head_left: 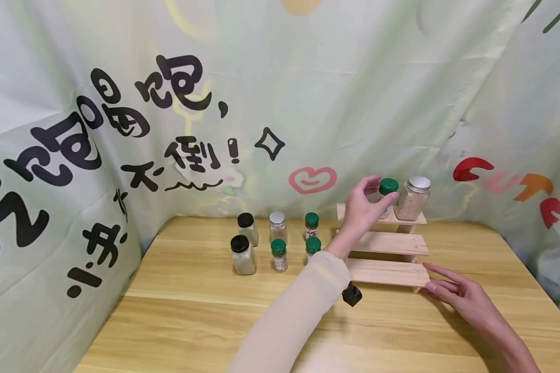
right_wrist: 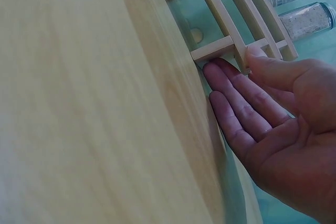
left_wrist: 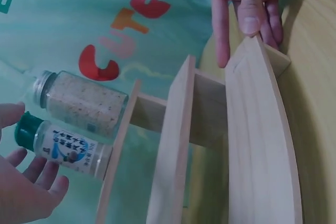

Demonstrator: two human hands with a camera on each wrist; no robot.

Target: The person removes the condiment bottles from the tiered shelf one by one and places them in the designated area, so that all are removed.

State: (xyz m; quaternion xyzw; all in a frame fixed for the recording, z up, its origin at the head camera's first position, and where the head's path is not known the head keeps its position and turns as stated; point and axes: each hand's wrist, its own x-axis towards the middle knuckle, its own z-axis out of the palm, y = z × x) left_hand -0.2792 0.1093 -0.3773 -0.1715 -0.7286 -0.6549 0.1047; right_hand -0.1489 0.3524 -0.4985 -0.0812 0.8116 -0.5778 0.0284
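Note:
A three-step wooden rack (head_left: 387, 243) stands on the table. On its top step are a small green-capped seasoning bottle (left_wrist: 71, 148) and a larger silver-lidded jar (head_left: 413, 199) of pale, speckled grains, side by side. My left hand (head_left: 366, 204) is around the green-capped bottle, thumb and fingers spread on either side of it, fingertips close to the cap and label. At the rack's right end, my right hand (head_left: 464, 295) holds the bottom step, with the thumb at its front corner and the index finger at the back corner; the other fingers (right_wrist: 231, 114) lie by the end support.
Left of the rack, several bottles stand in two rows: black-capped jars (head_left: 243, 255), a silver-capped one (head_left: 278, 227) and green-capped ones (head_left: 279, 255). My left sleeve (head_left: 294, 316) crosses in front of the rack. A printed curtain (head_left: 242, 103) hangs behind the table (head_left: 177, 321).

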